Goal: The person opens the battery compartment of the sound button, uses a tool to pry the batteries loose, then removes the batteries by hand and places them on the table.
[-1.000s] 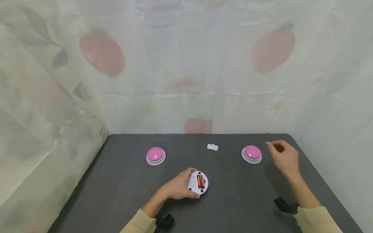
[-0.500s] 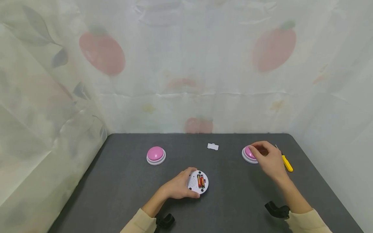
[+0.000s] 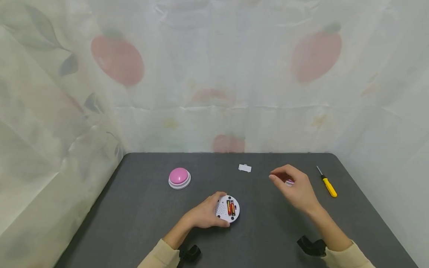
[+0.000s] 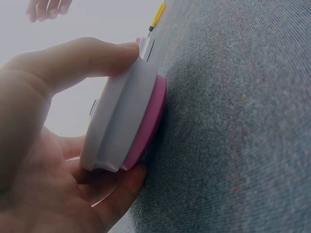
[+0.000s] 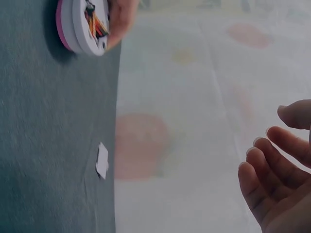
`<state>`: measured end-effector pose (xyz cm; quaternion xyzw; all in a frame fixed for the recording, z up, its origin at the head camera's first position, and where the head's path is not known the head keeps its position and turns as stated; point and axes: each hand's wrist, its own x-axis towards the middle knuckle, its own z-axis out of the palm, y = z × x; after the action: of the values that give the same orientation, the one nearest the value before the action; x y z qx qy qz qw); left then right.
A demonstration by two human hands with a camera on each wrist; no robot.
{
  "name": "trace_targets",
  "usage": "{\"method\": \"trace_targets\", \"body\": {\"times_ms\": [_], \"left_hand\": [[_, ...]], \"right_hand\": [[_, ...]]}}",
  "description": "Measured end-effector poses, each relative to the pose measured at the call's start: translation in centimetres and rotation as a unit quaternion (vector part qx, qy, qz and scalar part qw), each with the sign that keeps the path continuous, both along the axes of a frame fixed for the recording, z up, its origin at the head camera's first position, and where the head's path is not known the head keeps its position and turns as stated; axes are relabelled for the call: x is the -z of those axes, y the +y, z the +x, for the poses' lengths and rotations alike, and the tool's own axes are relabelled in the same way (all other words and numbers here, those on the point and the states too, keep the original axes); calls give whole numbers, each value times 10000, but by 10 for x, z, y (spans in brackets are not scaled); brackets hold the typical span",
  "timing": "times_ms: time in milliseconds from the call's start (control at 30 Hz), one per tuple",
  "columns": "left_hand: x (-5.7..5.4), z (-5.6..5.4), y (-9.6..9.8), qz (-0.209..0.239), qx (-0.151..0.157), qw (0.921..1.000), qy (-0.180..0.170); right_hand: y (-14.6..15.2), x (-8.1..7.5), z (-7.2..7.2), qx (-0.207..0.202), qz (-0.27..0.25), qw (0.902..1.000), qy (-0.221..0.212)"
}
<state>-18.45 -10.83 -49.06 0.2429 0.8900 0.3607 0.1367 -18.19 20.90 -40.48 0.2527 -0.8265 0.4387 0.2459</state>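
Observation:
My left hand [image 3: 206, 213] grips a round white push-button [image 3: 221, 211] turned upside down. Two red-and-black batteries [image 3: 231, 208] lie in its open compartment. The left wrist view shows its pink dome [image 4: 149, 121] facing the table, with thumb and fingers around the white rim. My right hand [image 3: 296, 189] hangs in the air above the table, fingers loosely bent and nothing between them. It hides most of another pink push-button [image 3: 289, 182]. Farther back lies a small white battery cover [image 3: 244, 168], also visible in the right wrist view [image 5: 102, 161].
A third push-button [image 3: 178, 176], pink side up, sits at the back left of the dark table [image 3: 134, 208]. Toward the right edge lies a yellow-handled screwdriver [image 3: 329, 187]. Pale printed curtains [image 3: 268, 74] enclose the table's back and sides.
My right hand has moved left from beside the screwdriver, across the right push-button, uncovering the screwdriver. The left hand and its push-button have stayed in place.

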Motion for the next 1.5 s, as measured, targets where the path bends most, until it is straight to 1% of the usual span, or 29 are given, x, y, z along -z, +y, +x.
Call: {"method": "trace_targets", "body": {"times_ms": [133, 233, 367, 600, 833, 933, 1067, 1267, 1367, 1500], "left_hand": [[0, 0, 0, -27, 16, 10000, -3], [0, 0, 0, -24, 11, 10000, -28], [0, 0, 0, -27, -17, 10000, -73], [0, 0, 0, -35, -28, 9999, -118], [3, 1, 0, -24, -7, 9999, -165], [3, 1, 0, -33, -2, 9999, -162], [3, 1, 0, -47, 19, 9999, -110], [1, 2, 0, -117, 25, 9998, -140], [0, 2, 0, -85, 67, 9999, -133], [-1, 2, 0, -35, 102, 9999, -92]], "right_hand": [[-10, 5, 2, -359, 53, 9992, 152], [-17, 7, 5, -618, 125, 9980, 98], [-27, 16, 6, -939, 371, 9949, 26], [-39, 33, 6, -1165, 817, 9893, -335], [-49, 49, 9, -1348, 935, 9841, -679], [-53, 55, 9, -1380, 1040, 9816, -815], [-58, 64, 9, -1379, 1304, 9770, -973], [-67, 77, 9, -1319, 1630, 9714, -1112], [-70, 80, 10, -1258, 1802, 9693, -1107], [-74, 84, 11, -1053, 2132, 9661, -1001]]}}
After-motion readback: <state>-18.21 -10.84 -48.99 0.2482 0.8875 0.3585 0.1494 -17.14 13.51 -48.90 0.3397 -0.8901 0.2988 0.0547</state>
